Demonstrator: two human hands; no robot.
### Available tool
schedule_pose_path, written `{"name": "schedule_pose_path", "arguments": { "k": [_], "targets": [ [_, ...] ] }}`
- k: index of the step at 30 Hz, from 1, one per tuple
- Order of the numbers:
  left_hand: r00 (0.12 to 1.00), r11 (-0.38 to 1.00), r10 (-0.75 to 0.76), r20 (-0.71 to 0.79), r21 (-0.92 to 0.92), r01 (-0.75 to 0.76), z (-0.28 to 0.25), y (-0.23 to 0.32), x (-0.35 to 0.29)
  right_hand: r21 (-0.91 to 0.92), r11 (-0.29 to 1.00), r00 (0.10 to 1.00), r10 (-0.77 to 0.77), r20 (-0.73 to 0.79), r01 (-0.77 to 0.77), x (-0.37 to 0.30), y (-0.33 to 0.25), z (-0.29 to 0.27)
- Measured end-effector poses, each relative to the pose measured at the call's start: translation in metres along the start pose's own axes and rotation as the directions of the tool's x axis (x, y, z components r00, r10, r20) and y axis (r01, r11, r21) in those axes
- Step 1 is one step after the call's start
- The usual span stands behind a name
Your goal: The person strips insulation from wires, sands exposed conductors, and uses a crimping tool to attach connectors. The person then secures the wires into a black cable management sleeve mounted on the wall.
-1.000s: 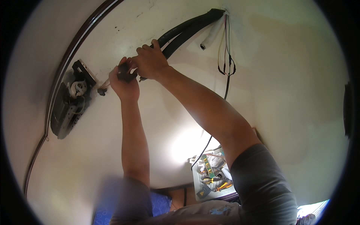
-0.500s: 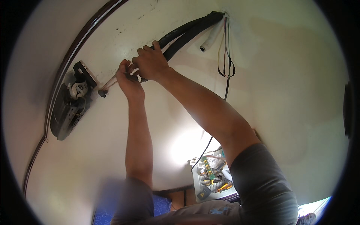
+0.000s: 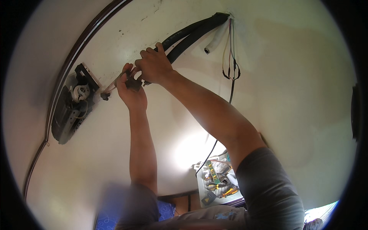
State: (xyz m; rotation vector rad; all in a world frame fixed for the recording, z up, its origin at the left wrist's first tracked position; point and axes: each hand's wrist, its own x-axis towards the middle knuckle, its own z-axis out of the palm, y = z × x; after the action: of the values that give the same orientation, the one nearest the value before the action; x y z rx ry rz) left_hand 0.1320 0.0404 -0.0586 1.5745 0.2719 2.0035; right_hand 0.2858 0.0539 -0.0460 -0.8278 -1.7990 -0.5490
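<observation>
My right hand (image 3: 155,66) is closed around the lower end of two black foam-covered pipes (image 3: 191,37) that slope down from the upper wall. Just left of it, my left hand (image 3: 131,92) has its fingers curled around a small dark piece (image 3: 133,83), whose exact kind I cannot make out. Thin copper-coloured tubes (image 3: 111,87) run from beside a wall-mounted unit toward my left fingers. A dark fitting (image 3: 105,96) sits at their lower left. The pipe ends are partly hidden by my hands.
The opened dark unit (image 3: 74,103) is at the left wall. A white pipe stub (image 3: 212,43) and coloured wires (image 3: 231,50) hang from the wall hole, joined to a black cable (image 3: 232,90). Below stands a white surface with pliers (image 3: 230,191), a green level (image 3: 213,171) and other tools.
My left hand has turned and shifted slightly, so more of the dark piece shows in it. My right hand stays almost in place on the black pipes.
</observation>
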Motion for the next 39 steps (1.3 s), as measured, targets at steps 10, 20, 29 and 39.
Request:
{"name": "schedule_pose_path", "arguments": {
  "k": [10,20,29,39],
  "targets": [
    [1.000,0.993,-0.019,0.021,0.113,0.016,-0.008,-0.004,-0.001,-0.045,0.999,0.999,-0.003,0.045,0.006,0.002,0.001,0.005],
    [0.995,0.997,-0.035,-0.092,0.059,0.040,0.011,-0.008,-0.011,0.004,1.000,1.000,0.002,0.012,-0.002,0.003,0.001,0.005],
    [0.987,1.000,0.001,-0.159,0.015,0.001,0.020,-0.004,0.001,-0.022,1.000,0.995,0.015,-0.098,-0.017,0.007,-0.001,0.013],
    [0.990,1.000,0.014,-0.142,-0.006,-0.015,0.016,-0.009,0.004,-0.021,0.999,0.999,0.033,-0.017,-0.033,0.011,-0.001,0.013]
  ]
}}
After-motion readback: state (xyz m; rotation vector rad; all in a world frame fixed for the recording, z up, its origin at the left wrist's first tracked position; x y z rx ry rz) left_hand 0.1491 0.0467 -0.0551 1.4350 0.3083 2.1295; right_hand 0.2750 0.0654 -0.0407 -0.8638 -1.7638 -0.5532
